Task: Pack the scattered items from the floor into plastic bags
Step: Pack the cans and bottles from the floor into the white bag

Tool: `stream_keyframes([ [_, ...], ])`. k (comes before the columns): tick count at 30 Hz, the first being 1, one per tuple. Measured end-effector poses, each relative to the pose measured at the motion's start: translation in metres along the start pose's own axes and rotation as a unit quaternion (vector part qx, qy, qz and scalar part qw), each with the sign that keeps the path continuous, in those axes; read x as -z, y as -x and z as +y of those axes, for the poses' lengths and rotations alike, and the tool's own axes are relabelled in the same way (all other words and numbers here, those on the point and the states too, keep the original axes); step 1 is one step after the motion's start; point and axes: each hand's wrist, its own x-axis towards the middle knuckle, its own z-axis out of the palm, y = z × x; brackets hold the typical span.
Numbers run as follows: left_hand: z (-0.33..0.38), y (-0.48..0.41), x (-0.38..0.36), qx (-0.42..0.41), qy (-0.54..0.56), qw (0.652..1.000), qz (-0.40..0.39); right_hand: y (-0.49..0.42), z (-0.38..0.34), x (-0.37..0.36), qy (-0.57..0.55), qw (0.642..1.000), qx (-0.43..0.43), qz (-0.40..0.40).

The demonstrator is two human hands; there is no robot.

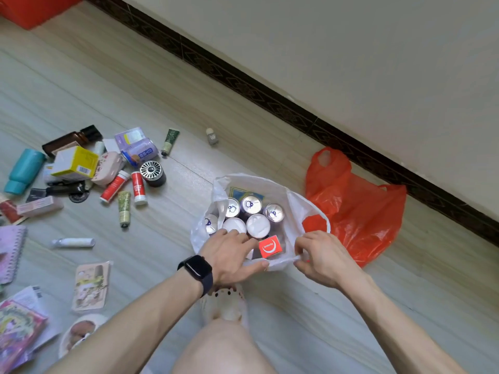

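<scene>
Pinching the white plastic bag's (pixel 294 209) near rim with the right hand (pixel 321 259), left hand (pixel 229 255) reaching inside among upright cans (pixel 251 205) on the floor, risking toppling them.

Pale plank floor (pixel 243 109), white bag (pixel 298 209), red bag (pixel 361 209), scattered toiletries (pixel 81 168), notebooks (pixel 10 252)

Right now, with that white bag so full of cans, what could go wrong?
The thin white bag already holds several cans and a red box; lifted by its rim, it might stretch or tear. Both hands, left hand and right hand, are at the rim; letting go could let the cans tip.
</scene>
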Motion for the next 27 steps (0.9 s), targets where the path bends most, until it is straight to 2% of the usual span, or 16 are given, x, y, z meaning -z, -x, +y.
stream_keyframes([
  [5,-0.049,0.028,0.031,0.089,-0.050,0.995,-0.024,-0.010,-0.022,0.004,-0.003,0.998,-0.015,-0.054],
  [8,-0.055,0.028,0.039,0.142,-0.042,0.988,-0.052,-0.020,-0.026,0.014,-0.004,0.998,-0.014,-0.062],
  [12,-0.054,0.022,0.037,0.176,-0.098,0.978,-0.058,-0.035,-0.026,0.011,-0.030,0.997,-0.040,-0.062],
  [14,-0.050,0.018,0.036,0.189,-0.149,0.969,-0.059,-0.044,-0.025,0.007,0.033,0.994,-0.063,-0.081],
  [16,-0.049,0.014,0.033,0.206,-0.216,0.954,-0.026,-0.054,-0.021,0.004,0.131,0.982,-0.093,-0.097],
  [19,-0.058,0.012,0.025,0.206,-0.289,0.934,-0.043,-0.062,-0.011,0.010,0.197,0.975,-0.081,-0.069],
  [21,-0.068,0.013,0.025,0.210,-0.284,0.934,-0.060,-0.062,0.004,0.012,0.191,0.978,-0.057,-0.063],
  [24,-0.080,0.011,0.026,0.221,-0.219,0.949,-0.050,-0.062,0.024,0.013,0.178,0.977,-0.082,-0.084],
  [27,-0.078,0.009,0.035,0.182,-0.188,0.964,-0.045,-0.063,0.017,0.014,0.134,0.983,-0.086,-0.087],
])
